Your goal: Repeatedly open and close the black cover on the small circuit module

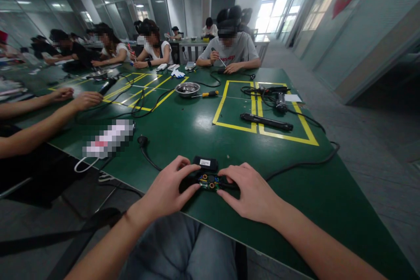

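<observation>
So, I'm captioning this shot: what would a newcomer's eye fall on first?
Probably the small circuit board near the close edge of the green table, framed between the left hand and right hand, a black piece with a white label just beyond. Next, perhaps, the yellow tape outlines farther back at right, a black bar lying across them. The shiny metal bowl left of them, beside a screwdriver, also stands out.

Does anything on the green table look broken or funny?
The circuit board between the left hand and right hand looks odd: its parts are bare, and a labelled black plastic casing piece lies just beyond it, so it looks opened up. I can't make out any damage.
</observation>
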Motion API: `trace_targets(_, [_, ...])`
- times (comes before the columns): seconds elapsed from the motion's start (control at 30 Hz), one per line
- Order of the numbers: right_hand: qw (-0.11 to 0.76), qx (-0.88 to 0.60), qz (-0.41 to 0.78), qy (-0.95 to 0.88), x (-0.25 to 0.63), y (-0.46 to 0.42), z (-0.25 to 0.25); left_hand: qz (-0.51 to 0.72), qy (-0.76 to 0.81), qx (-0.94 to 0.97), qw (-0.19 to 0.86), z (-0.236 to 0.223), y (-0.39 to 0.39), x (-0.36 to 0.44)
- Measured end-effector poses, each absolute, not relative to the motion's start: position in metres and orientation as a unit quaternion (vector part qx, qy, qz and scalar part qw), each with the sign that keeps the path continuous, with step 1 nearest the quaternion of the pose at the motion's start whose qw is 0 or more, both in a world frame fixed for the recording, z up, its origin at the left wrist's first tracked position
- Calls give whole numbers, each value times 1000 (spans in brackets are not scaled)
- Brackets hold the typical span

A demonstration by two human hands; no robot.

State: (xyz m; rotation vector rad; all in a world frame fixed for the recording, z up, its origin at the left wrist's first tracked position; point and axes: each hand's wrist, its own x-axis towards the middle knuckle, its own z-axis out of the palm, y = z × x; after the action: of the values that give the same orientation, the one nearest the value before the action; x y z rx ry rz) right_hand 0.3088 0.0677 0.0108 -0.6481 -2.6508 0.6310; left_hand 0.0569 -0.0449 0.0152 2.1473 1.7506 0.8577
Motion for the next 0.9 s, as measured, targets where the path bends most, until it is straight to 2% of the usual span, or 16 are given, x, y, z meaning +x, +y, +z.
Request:
trace_targets(0.33, [157, -261, 242, -921, 309, 66, 3, 230, 592, 765, 108, 11, -46, 57])
trace_targets(0.6, [194, -223, 258, -920, 314, 66, 3, 327, 571, 735, 165, 16, -50, 53])
trace_targets(0.73, [208, -210, 263, -918, 316, 68, 3, 333, 558, 739, 180, 20, -49, 49])
trace_targets(0.9, [195, -202, 232, -931, 315, 69, 7, 277, 575, 763, 101, 30, -42, 50])
